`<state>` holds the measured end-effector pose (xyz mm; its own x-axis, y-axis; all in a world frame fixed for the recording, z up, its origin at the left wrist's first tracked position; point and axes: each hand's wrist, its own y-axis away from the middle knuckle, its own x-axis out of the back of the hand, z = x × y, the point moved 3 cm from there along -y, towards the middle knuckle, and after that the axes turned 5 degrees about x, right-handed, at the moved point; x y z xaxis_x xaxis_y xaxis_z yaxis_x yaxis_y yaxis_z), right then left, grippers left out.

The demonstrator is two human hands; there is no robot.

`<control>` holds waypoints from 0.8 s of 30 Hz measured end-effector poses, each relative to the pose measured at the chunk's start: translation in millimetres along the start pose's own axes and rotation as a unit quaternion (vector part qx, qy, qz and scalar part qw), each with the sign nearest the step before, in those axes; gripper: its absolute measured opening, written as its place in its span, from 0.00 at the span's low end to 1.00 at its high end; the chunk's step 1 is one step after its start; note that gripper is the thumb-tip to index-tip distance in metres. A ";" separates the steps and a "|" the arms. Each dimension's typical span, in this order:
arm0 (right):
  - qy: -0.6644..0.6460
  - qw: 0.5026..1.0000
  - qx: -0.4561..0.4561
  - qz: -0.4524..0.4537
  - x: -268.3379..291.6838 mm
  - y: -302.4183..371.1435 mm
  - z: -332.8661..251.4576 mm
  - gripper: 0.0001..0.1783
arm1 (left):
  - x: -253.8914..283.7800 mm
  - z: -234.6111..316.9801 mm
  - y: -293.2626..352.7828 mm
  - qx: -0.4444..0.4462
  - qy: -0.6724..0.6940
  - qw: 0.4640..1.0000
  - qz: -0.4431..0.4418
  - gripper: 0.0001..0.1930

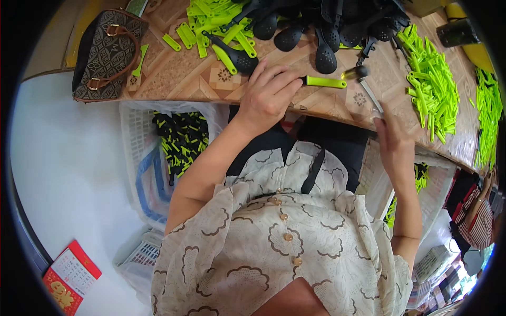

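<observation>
My left hand [269, 97] is closed around the black end of a kitchen utensil lying at the table's front edge. Its lime-green handle [327, 82] points right, and the hand hides the working end. My right hand [392, 137] grips a small hammer [371, 97] by its slim shaft. The hammer's head, dark on one side and yellowish on the other, is smeared by motion just right of the green handle's tip. Beyond the left hand lies a black slotted spoon [243, 61] with a green handle piece against it.
Black spoons and ladles [325, 58] are heaped at the far middle. Loose green handles [435, 84] pile up on the right and far left. A patterned handbag [108, 55] stands at the left edge. Below the table, a white basket [137, 126] holds black-and-green pieces.
</observation>
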<state>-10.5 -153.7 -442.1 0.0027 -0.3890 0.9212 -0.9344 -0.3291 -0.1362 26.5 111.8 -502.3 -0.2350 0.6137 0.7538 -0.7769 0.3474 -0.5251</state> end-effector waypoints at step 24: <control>-0.260 0.954 -0.123 -0.081 4.0 4.9 -2.7 0.20 | -0.3 1.6 -20.4 0.058 0.096 0.991 -0.072 0.08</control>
<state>-16.1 -154.6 -438.0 0.2711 -0.7450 0.6095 -0.9618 -0.2343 0.1414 41.4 103.3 -491.2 -0.0096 0.6912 0.7226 -0.8590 0.3642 -0.3597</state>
